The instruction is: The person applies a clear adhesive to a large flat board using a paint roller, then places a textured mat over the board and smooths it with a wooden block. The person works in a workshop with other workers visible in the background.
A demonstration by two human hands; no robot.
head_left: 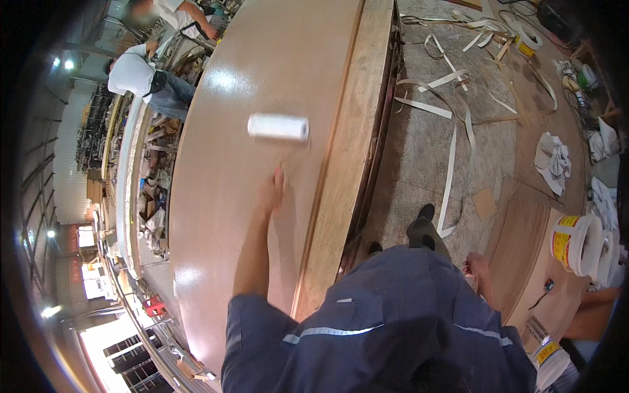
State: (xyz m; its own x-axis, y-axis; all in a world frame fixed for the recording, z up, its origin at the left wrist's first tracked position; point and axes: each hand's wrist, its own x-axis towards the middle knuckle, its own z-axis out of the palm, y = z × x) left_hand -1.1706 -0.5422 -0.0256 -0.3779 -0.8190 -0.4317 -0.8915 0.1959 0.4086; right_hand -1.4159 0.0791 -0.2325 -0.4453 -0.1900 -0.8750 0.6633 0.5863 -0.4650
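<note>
Dark shirt (393,327), yours, sits closest to the lens, at 6 o'clock. Your left hand (276,190) is over the brown board (216,196), fingers curled, by the look of it closed round the grip of the white roller (278,127); blur eats most of the handle. Roller is at 12 o'clock from that hand, long axis about 9 to 3, right end a touch lower, so it lies across the board's length, which runs roughly 12 to 6. Looks to be on the surface; too blurred to confirm contact. Pale wood edge (357,131) is at 3 from the roller, near, not touching. Your right hand (477,267) is off the board, well apart from the left, near 4 o'clock from it; can't tell whether it holds anything. Roller is at 10 from there, so your left is clearly nearer.
</note>
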